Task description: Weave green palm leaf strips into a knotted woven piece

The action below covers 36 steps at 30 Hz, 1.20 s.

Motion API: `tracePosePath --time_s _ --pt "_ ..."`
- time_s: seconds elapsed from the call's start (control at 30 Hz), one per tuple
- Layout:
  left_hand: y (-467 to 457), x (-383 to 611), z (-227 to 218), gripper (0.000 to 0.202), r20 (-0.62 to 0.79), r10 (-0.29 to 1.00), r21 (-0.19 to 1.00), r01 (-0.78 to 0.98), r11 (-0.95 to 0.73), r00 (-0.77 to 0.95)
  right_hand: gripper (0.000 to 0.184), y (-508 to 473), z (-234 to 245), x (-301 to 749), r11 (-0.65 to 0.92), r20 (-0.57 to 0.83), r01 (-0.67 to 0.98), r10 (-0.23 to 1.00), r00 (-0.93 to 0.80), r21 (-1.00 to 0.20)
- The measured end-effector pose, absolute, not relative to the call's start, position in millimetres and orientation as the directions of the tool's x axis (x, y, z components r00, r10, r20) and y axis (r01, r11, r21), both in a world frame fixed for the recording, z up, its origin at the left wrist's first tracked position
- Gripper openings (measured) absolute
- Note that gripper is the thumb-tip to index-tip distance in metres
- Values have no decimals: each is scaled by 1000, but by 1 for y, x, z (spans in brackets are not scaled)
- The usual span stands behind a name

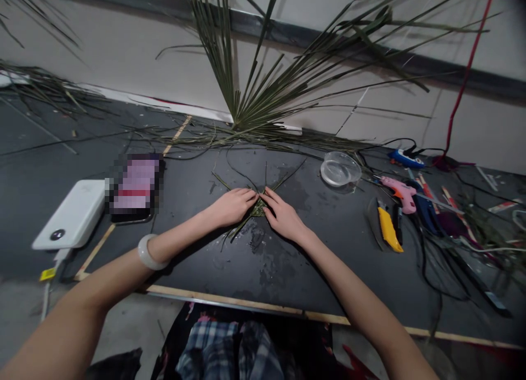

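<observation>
- Step: looks like we're mid-weave, working loose strips point(289, 174) at the top of our small green woven piece point(258, 209), on the table point(205, 270) btwn both hands.
- L hand point(235, 206): fingertips pinching its top-left edge.
- R hand point(284, 216): thumb & forefinger apart, touching its R side; can't tell if gripping.
- Next prob. calls for us to hold firm w/ L, tuck w/ R, no slack.

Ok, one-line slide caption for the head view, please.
Left hand and right hand hold a small bundle of green strips between them on a dark tabletop.
</observation>
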<state>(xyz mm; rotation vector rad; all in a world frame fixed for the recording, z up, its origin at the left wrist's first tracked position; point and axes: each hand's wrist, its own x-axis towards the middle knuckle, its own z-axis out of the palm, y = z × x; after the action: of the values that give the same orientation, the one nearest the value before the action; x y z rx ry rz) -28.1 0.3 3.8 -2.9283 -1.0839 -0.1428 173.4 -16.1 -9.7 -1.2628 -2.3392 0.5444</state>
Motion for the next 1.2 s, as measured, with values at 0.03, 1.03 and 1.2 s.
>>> tracePosePath --time_s 0.03,1.03,1.2 --pt "0 -28 3 37 95 650 22 651 -759 754 45 -16 -9 174 507 176 678 850 -497 -532" --pt "-7 -24 7 40 77 659 -58 663 -746 748 9 71 14 148 381 -42 677 854 -519 -630" --pt "-8 -23 7 40 75 662 -59 666 -743 745 8 74 9 157 358 -43 635 850 -526 -684"
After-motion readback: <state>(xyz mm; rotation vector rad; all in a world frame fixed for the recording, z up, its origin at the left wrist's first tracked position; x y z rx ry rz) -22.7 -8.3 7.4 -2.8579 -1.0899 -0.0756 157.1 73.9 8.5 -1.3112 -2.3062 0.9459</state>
